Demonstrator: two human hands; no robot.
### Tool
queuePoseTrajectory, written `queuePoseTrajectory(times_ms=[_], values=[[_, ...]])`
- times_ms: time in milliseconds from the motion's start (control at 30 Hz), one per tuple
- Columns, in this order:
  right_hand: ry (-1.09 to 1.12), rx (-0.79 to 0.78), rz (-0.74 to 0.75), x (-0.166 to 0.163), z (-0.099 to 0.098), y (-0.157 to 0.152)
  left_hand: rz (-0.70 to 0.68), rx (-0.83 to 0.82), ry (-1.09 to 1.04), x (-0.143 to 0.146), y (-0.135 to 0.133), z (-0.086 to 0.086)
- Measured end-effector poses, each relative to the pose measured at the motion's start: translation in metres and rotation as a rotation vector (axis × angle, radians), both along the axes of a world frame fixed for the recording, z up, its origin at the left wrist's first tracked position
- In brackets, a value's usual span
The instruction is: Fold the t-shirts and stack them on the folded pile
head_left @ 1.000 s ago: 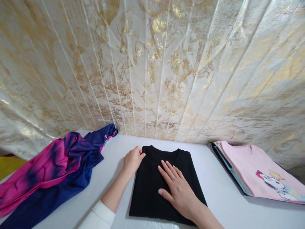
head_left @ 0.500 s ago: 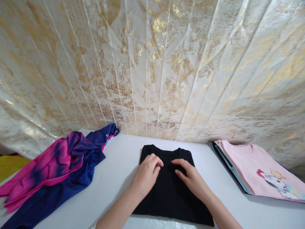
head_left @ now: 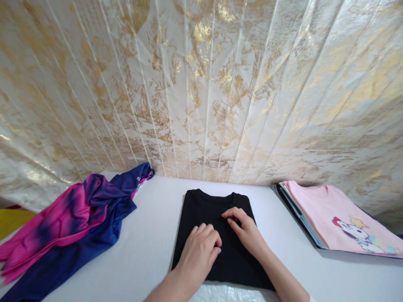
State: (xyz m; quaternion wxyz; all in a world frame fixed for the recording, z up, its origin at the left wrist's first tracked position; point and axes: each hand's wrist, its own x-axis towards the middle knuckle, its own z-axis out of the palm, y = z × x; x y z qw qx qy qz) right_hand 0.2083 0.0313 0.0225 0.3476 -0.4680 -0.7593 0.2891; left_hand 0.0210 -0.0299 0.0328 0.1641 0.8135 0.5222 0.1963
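Observation:
A black T-shirt (head_left: 217, 262), folded into a neat rectangle, lies flat on the white table with its neckline at the far side. My left hand (head_left: 201, 251) is over the left and middle part of the shirt, palm down, fingers loosely bent and holding nothing. Over the upper right part is my right hand (head_left: 244, 228), its thumb and forefinger a little apart with nothing between them. Whether the fingertips press on the cloth or hover just above it is hard to tell.
To the right, a stack of folded clothes is topped by a pink T-shirt (head_left: 317, 209) with a cartoon print. A crumpled pink-and-navy garment (head_left: 85, 218) lies left. Yellow cloth (head_left: 12, 222) shows at the far left. A gold-patterned sheet (head_left: 201, 105) rises behind the white table (head_left: 147, 235).
My left hand has moved down the shirt, nearer to me, from close to the neckline. My right hand has stayed near the upper right part. The view has shifted slightly.

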Motion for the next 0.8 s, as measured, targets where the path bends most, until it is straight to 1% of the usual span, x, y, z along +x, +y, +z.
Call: queuePoseTrajectory(times_ms=[133,233,333,400,500,633,733,800], values=[[0.038,-0.038,0.015,0.004,0.003,0.002,-0.027,0.045,-0.01,-0.005,-0.01,-0.003],[0.018,-0.054,0.056,0.005,0.004,0.003,-0.083,0.071,0.065,-0.011,-0.016,-0.007],[-0.026,-0.051,0.1,0.005,0.004,0.002,-0.119,0.053,0.137,-0.014,-0.018,-0.01],[-0.038,-0.049,0.094,0.009,0.005,0.003,-0.127,0.014,0.143,-0.016,-0.018,-0.009],[-0.038,-0.01,-0.002,0.024,0.007,0.009,-0.122,-0.046,0.102,-0.02,-0.014,-0.003],[-0.048,0.067,-0.234,0.056,0.004,0.029,-0.04,-0.048,0.087,-0.023,0.001,0.008],[-0.074,0.05,-0.39,0.071,-0.005,0.046,-0.016,-0.006,0.123,-0.016,0.012,0.011],[-0.09,0.008,-0.426,0.072,-0.01,0.055,-0.033,-0.004,0.146,-0.01,0.015,0.009]])
